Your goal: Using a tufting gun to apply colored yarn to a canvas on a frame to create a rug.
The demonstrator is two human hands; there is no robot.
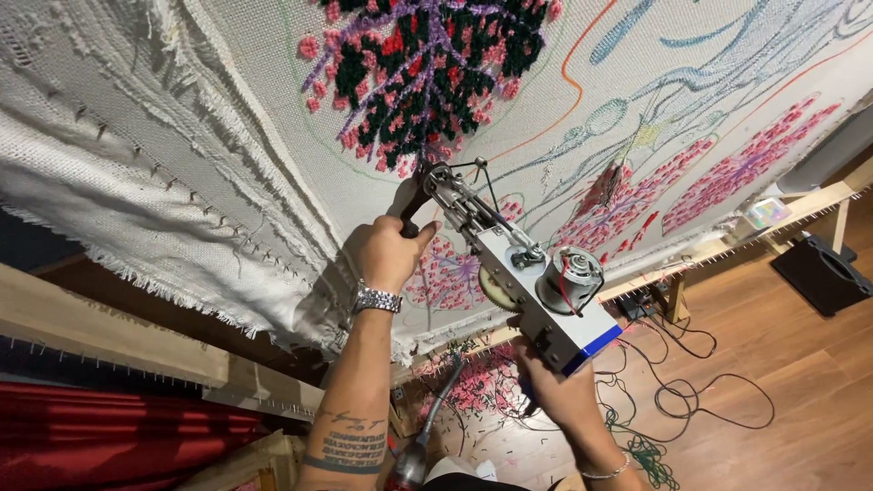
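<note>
Tufting gun (509, 264) clamped in both hands: left hand (386, 253) front grip, right hand (555, 386) rear, tip on cloth (227, 136)

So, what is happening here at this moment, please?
A person presses a tufting gun against a white cloth stretched on a wooden frame. The left hand grips the front handle, the right hand holds the rear grip. The needle end meets the cloth just below a pink, black and purple yarn patch.
</note>
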